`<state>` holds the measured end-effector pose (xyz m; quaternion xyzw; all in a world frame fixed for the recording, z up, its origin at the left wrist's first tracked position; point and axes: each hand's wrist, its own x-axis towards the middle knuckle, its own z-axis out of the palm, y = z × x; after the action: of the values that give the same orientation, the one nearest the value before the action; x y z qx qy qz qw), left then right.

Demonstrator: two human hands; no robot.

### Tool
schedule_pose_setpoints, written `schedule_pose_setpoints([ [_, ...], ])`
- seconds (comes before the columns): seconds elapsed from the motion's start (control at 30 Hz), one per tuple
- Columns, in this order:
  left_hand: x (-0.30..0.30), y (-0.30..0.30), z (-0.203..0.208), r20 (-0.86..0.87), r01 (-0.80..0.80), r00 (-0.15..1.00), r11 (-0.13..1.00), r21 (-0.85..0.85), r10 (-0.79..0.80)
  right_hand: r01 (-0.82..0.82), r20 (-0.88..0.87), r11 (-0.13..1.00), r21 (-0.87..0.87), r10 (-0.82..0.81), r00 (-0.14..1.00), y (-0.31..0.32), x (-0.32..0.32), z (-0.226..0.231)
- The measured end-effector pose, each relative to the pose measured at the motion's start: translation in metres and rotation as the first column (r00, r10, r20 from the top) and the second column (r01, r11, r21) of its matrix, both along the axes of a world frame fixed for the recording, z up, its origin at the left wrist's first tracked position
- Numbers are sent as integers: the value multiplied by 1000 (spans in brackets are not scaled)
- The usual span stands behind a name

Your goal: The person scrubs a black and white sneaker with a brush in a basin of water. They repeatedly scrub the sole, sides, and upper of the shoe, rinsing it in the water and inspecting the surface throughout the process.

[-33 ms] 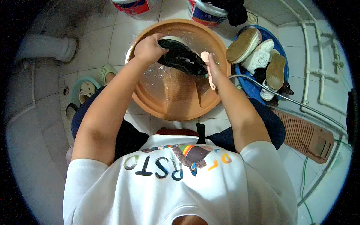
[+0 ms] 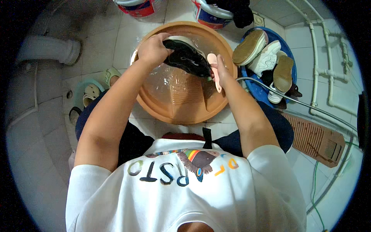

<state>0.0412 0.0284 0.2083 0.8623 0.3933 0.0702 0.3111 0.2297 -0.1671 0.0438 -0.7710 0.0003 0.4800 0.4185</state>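
Over the water in a round orange-brown basin, I hold a black shoe with a pale sole, tilted on its side. My left hand is closed round one end of it. My right hand grips a pale pink brush at the shoe's other end. A bit of green shows under the right fingers; the bristles are mostly hidden. Below the shoe, a ridged washboard surface lies in the basin.
A blue tub piled with shoes stands right of the basin. A grey hose crosses beside it, near a brown washboard. Two buckets stand beyond the basin. Left are a pale green basin and a thick white pipe.
Very little differs. The shoe and the brush have shifted slightly, and the water's ripples have changed. Both hands keep their hold.
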Motion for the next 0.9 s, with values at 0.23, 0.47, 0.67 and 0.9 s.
schedule_pose_setpoints([
  [0.23,-25,-20,81,571,-77,818,970,232,-72,-24,-125,996,91,35,992,13,17,93],
  [0.47,-39,-43,119,689,-131,644,840,526,-331,174,-450,825,538,106,887,26,-7,148],
  [0.67,-46,-29,122,805,-118,466,876,468,-368,201,-458,704,682,196,867,14,-21,196],
  [0.9,-43,-19,91,912,-80,364,969,232,-188,362,-424,574,734,-29,905,28,-20,226],
])
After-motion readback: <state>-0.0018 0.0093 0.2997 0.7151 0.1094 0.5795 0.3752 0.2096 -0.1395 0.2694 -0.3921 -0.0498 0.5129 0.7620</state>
